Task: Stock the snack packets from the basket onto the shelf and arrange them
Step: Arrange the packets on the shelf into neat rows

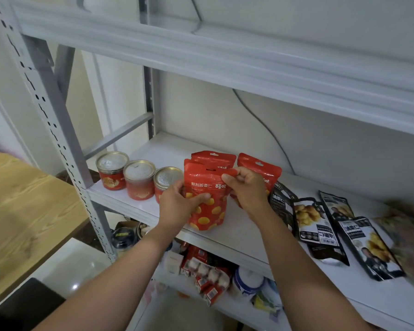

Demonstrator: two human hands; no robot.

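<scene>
A red snack packet [208,211] with yellow dots stands upright near the front of the white shelf [239,232]. My left hand [177,201] grips its left side, thumb across the front. My right hand [246,189] pinches its top right corner. Two more red packets stand behind it, one [213,158] directly behind and one [261,167] to the right, partly hidden by my right hand. Several black snack packets [316,223] lie flat on the shelf to the right. No basket is in view.
Three red jars [139,180] with foil lids stand in a row at the shelf's left end. An upper shelf [201,53] hangs close overhead. The lower shelf [208,273] holds assorted boxes and jars. A wooden table [22,211] stands to the left.
</scene>
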